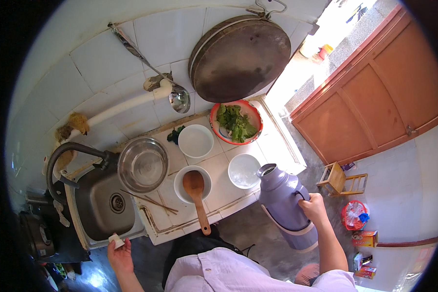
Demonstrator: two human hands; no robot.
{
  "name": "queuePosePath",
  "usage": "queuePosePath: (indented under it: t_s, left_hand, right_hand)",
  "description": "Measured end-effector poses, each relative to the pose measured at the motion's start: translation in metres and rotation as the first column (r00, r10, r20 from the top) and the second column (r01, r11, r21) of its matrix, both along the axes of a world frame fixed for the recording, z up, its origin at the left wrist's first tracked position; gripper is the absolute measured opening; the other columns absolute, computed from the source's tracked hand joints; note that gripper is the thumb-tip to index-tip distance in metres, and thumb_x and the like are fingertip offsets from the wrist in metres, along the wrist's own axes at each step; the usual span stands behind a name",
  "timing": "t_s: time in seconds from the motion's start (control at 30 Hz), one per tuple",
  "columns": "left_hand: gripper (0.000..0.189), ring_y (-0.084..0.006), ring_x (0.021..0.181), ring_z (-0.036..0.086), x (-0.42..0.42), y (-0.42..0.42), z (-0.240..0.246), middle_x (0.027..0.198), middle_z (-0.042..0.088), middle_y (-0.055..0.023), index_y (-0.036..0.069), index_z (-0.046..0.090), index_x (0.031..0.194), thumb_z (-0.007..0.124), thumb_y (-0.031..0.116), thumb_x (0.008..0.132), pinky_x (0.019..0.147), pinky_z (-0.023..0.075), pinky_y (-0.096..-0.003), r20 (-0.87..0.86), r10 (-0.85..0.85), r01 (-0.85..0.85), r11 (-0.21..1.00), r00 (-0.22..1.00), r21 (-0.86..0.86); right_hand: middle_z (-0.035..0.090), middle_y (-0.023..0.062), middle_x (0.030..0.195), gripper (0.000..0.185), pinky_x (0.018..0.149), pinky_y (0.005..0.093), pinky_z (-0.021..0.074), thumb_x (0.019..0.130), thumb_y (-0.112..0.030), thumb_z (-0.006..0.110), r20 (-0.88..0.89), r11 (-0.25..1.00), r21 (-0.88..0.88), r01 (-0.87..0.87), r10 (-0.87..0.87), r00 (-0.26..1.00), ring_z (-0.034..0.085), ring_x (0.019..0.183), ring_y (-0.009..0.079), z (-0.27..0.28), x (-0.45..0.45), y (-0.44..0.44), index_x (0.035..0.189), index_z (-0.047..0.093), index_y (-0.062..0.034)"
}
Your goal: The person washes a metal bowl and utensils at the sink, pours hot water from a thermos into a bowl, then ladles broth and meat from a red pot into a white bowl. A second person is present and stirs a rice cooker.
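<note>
My right hand [312, 208] grips the handle of a purple vacuum flask [283, 193], which is tilted with its uncapped mouth at the rim of a white bowl [242, 168]. That bowl appears to have clear liquid in it. Between the fingers of my left hand [120, 257] is a small whitish stopper [116, 241], held by the sink's front edge. A second white bowl [180, 188] has a wooden ladle [193, 184] lying across it. Behind it sits another white bowl [195, 141]. Leafy greens [235, 122] fill a red-rimmed enamel basin [214, 126] at the back.
To the left, a steel basin [143, 166] overlaps the edge of a sink [98, 197] with a dark faucet [73, 146]. Chopsticks [157, 205] lie on the tiled counter [219, 166]. A round board [241, 60] and a steel ladle [179, 100] hang on the wall. Right stands a small wooden chair [335, 179].
</note>
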State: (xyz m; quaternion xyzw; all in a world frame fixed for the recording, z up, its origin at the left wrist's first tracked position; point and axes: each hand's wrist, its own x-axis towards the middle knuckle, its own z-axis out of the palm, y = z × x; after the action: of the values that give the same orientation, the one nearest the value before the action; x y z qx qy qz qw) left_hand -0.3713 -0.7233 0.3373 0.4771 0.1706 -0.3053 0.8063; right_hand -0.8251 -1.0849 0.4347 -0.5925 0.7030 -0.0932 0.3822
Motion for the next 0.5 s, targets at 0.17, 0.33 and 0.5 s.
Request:
queuePosePath:
  t_s: [0.17,0.33,0.5]
  left_hand:
    - [0.028,-0.0242,0.085,0.06,-0.017,0.013,0.008,0.102,0.06,-0.0102,0.003,0.053,0.107,0.061,0.015,0.083,0.074,0.0524,-0.0334,0.045,0.005,-0.007,0.999,0.999,0.039]
    - [0.027,-0.0236,0.079,0.06,-0.032,0.027,0.022,0.096,0.059,-0.0096,0.005,0.052,0.107,0.061,0.014,0.083,0.066,0.051,-0.0312,0.157,-0.051,0.034,0.993,0.986,0.11]
    - [0.04,-0.0239,0.081,0.06,-0.044,0.016,0.045,0.099,0.058,-0.0124,0.001,0.048,0.115,0.06,0.004,0.078,0.068,0.0517,-0.0342,0.262,-0.157,0.133,0.985,0.952,0.107]
  right_hand:
    - [0.042,-0.0063,0.053,0.022,0.043,0.026,0.0278,0.073,-0.011,0.058,0.25,0.989,-0.124,0.086,-0.053,0.967,0.036,0.051,0.004,-0.024,-0.018,0.014,0.057,0.049,0.0021]
    - [0.04,-0.008,0.055,0.039,0.044,0.0252,0.0253,0.076,-0.027,0.068,0.389,0.977,-0.169,0.132,-0.057,0.919,0.034,0.054,0.0039,-0.035,-0.031,0.043,0.057,0.045,-0.0016]
    - [0.039,-0.0091,0.056,0.062,0.044,0.0247,0.0226,0.067,-0.061,0.071,0.396,0.939,-0.345,0.003,0.142,0.907,0.033,0.054,0.0041,-0.009,-0.025,0.088,0.057,0.044,-0.0065]
